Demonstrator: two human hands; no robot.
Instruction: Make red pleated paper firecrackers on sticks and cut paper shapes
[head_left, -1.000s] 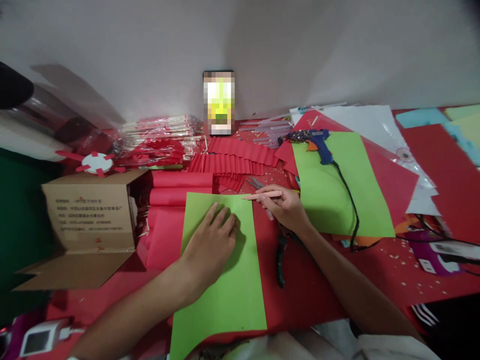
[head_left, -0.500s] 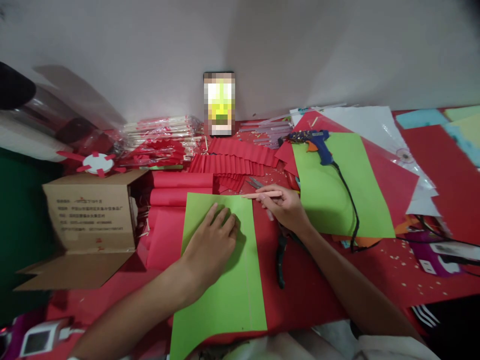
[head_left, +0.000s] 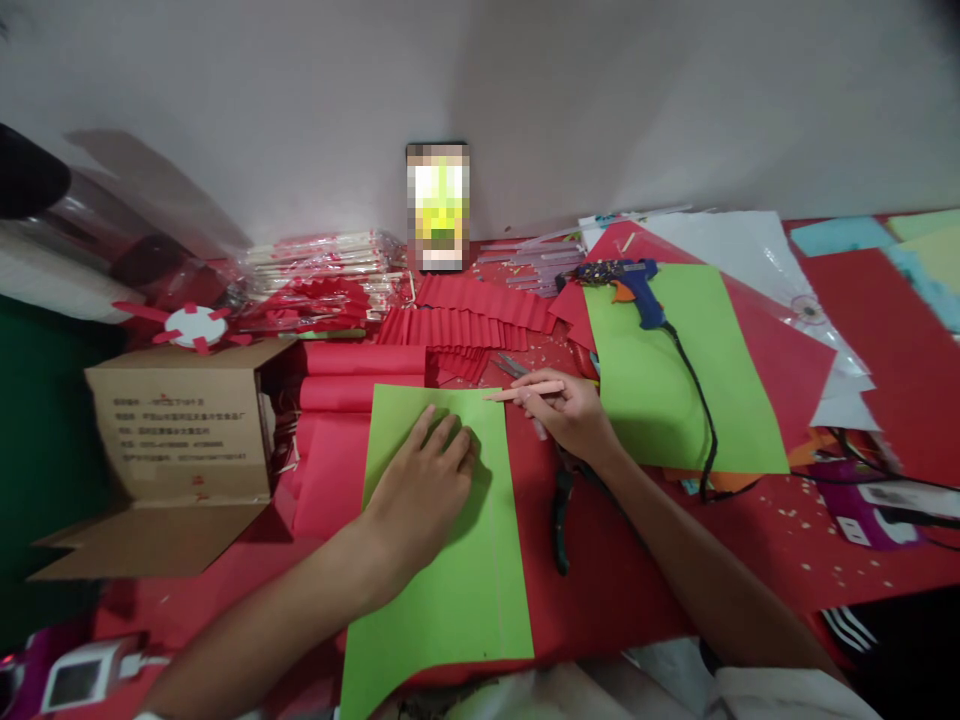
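A bright green paper sheet (head_left: 450,620) lies lengthwise in front of me, with a faint straight line along its right side. My left hand (head_left: 424,490) rests flat on its upper half, fingers spread. Between the fingers of my right hand (head_left: 574,412) is a slim peach-coloured pencil (head_left: 536,391), pointing left. Its tip is at the sheet's upper right corner; whether it touches the paper I cannot tell. Dark-handled pliers (head_left: 561,520) lie just below my right hand, partly hidden by it. Behind that hand a pair of grey metal tips (head_left: 510,366) shows.
A blue glue gun (head_left: 637,290) with a black cord lies on another green sheet (head_left: 697,400) at right. Left stand an open cardboard box (head_left: 187,430) and red paper (head_left: 334,460). Pleated red strips (head_left: 457,328), wrapped sticks (head_left: 322,260) and a propped phone (head_left: 439,210) line the wall.
The pencil tip has shifted very slightly downward at the sheet's top edge. My left hand stays in the same place on the paper.
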